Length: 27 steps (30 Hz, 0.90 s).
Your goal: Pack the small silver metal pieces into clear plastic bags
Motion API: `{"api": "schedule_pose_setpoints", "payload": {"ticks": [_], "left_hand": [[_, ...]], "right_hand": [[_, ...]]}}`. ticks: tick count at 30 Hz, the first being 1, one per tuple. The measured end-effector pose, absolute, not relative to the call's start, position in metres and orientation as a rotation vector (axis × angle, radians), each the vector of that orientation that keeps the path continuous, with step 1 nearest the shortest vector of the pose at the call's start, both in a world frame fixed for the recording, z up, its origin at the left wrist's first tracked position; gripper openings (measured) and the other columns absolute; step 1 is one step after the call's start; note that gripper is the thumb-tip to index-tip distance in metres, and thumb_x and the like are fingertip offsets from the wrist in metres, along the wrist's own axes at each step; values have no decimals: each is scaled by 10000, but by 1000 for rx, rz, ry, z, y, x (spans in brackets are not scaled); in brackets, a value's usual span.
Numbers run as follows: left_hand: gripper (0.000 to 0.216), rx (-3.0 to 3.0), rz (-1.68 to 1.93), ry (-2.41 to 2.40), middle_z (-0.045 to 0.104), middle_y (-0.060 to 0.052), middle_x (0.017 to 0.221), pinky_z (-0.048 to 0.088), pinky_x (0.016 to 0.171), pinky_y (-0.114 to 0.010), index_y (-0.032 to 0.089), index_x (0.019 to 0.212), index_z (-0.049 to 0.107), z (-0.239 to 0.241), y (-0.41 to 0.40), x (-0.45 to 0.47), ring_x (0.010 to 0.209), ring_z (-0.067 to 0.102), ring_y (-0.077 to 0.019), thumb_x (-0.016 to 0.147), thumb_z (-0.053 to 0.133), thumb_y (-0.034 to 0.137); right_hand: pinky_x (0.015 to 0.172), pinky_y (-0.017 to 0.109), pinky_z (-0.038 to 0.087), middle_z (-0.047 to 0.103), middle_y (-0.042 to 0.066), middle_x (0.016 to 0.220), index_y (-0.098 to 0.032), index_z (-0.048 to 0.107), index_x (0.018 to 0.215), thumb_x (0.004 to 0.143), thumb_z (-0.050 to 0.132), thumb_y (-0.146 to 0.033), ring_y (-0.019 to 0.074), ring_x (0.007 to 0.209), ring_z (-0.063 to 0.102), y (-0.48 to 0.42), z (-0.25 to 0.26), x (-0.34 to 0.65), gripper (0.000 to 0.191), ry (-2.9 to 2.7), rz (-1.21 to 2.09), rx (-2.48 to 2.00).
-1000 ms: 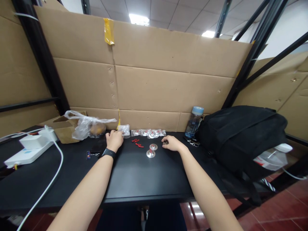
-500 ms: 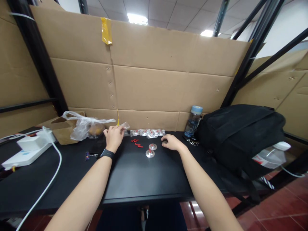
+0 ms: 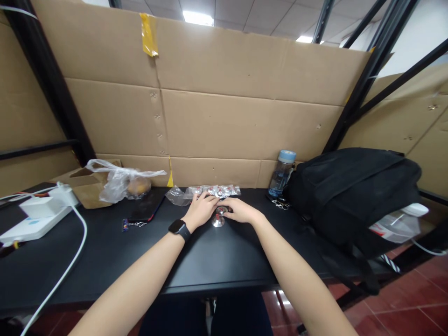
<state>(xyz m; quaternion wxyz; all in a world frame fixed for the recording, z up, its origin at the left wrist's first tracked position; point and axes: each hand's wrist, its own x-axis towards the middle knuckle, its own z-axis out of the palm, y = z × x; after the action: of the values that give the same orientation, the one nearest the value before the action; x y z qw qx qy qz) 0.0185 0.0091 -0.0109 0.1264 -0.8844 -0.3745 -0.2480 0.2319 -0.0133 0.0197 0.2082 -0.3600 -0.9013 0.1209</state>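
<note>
My left hand (image 3: 201,210), with a black watch (image 3: 179,228) on the wrist, reaches to the middle of the table. Its bent fingers meet the fingertips of my right hand (image 3: 241,211); what they pinch, if anything, is hidden. Between the thumb and fingers of my right hand shows part of a small metal disc, like a finger cymbal. Just below lie two more finger cymbals, one behind the other, the front finger cymbal (image 3: 218,221) with red at its centre. Behind my hands runs a row of clear-wrapped finger cymbals (image 3: 220,192). A clear plastic wrapper (image 3: 178,196) lies left of them.
At left are a power strip (image 3: 44,217) with a white cable, a cardboard box (image 3: 91,189), a plastic bag (image 3: 121,184) and a dark phone (image 3: 145,208). At right stand a water bottle (image 3: 280,175) and a black backpack (image 3: 353,200). Cardboard (image 3: 217,126) walls the back.
My left hand has let go of the clear wrapper, which now lies on the table, and has moved right. My right hand has moved left to meet it. The red cords are now hidden.
</note>
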Motion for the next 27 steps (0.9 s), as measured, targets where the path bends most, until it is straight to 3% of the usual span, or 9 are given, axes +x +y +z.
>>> {"api": "schedule_pose_setpoints", "payload": {"ticks": [4,9,13,21,27], "left_hand": [[370,-2484,-730,-1179,618,-110,1316,336,948,-464,245,1311,565,-6,7,11,1246,468,-327,942,595,236],[209,-2711,-689,-1072,690,-65,1053,361,872,-391,238,1080,662,10,-13,8,1023,584,-250,1011,466,265],[197,-2844,-577,-928,703,-39,948,342,854,-386,258,1007,705,12,-28,11,983,582,-248,977,566,394],[202,-2823,-559,-971,718,-63,865,322,870,-400,242,857,749,12,-32,20,967,582,-246,953,570,238],[232,-2854,-575,-996,699,-58,743,298,858,-413,262,758,764,15,-32,12,913,591,-247,898,601,176]], "right_hand": [[874,283,477,727,80,1080,-206,738,1140,861,639,-111,194,936,663,-13,18,230,311,-2543,333,-1064],[804,249,457,731,52,988,-226,770,1036,848,694,-170,184,892,659,-12,16,232,211,-2524,285,-1203],[739,233,436,735,26,957,-264,792,947,803,744,-193,178,867,658,-12,17,234,168,-2500,259,-1384],[780,234,486,773,28,900,-250,813,927,782,690,-86,176,830,693,-10,19,239,252,-2437,313,-1418],[738,238,503,773,24,889,-287,814,909,771,746,-163,198,857,706,-11,19,243,197,-2396,268,-1473]]}}
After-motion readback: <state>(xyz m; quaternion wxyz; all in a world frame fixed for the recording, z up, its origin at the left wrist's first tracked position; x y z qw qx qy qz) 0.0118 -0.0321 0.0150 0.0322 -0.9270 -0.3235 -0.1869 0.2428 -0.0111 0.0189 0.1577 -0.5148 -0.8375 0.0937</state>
